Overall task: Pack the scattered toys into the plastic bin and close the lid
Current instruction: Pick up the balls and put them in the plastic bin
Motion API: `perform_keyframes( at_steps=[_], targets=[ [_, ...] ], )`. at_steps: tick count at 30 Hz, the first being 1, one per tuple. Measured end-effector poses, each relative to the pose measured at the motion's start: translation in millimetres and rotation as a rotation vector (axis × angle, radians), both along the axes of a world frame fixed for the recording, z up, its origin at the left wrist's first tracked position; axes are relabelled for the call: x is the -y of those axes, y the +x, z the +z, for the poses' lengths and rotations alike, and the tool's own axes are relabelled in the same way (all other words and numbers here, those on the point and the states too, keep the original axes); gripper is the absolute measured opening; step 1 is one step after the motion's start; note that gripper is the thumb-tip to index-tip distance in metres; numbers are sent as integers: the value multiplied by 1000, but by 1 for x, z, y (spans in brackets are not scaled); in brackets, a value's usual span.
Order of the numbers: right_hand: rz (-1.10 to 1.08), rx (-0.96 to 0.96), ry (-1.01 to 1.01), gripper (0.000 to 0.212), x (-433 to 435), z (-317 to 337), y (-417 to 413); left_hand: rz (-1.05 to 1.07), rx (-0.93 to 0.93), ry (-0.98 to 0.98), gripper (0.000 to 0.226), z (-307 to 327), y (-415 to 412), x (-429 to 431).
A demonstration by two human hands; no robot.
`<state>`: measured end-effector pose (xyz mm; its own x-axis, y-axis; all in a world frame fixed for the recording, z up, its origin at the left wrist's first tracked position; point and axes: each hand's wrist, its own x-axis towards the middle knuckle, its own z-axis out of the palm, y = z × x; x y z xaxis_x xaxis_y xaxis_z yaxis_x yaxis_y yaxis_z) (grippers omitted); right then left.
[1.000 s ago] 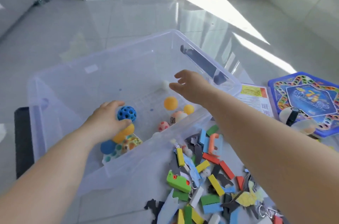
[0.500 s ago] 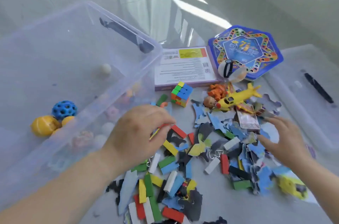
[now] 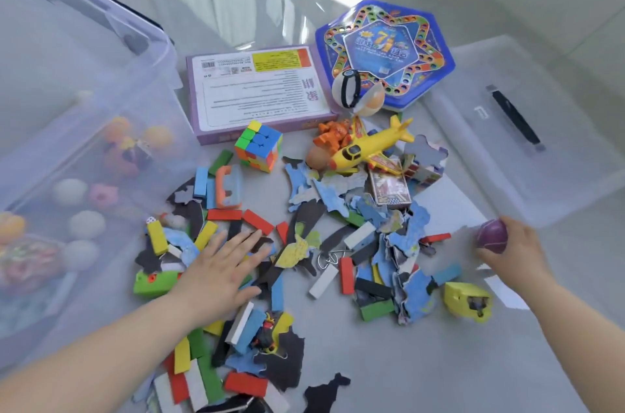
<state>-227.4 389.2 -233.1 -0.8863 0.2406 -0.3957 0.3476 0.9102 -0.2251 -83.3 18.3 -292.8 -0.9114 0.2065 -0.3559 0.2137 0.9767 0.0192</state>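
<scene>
The bin (image 3: 101, 114) sits on the floor at left, holding balls (image 3: 83, 224). Beside it, the left hand (image 3: 216, 272) lies flat, fingers spread, on scattered blocks (image 3: 258, 221). The right hand (image 3: 517, 252) grips a purple ball (image 3: 492, 236) near the lid (image 3: 527, 142).

Clear plastic bin (image 3: 101, 128) left, balls inside; lid (image 3: 527, 128) off, right; toys (image 3: 304, 243) scattered between.

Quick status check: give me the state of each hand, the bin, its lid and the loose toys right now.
left hand: open, flat on the scattered blocks
right hand: closed on a purple ball
plastic bin: open, several balls inside
lid: off, lying on the floor
cube puzzle: on the floor, unpacked
yellow toy plane: on the pile, unpacked
</scene>
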Motion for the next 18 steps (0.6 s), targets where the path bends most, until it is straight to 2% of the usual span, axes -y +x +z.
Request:
perform_keyframes(
  at_steps=[2,6,10,14,18],
  targets=[
    [-42,25,-21,64,5,3,-11,-42,-59,-28,77,-4,1,0],
    [-28,25,9,61,14,6,-13,-96,-55,-36,78,-1,-3,2],
    [-75,-118,-107,60,28,19,-1,-13,-97,29,64,9,2,8],
    [79,-276,-290,65,79,44,2,81,-305,135,53,35,17,22],
    [301,-296,-507,68,161,73,0,158,-487,238,43,77,34,45]
  ],
)
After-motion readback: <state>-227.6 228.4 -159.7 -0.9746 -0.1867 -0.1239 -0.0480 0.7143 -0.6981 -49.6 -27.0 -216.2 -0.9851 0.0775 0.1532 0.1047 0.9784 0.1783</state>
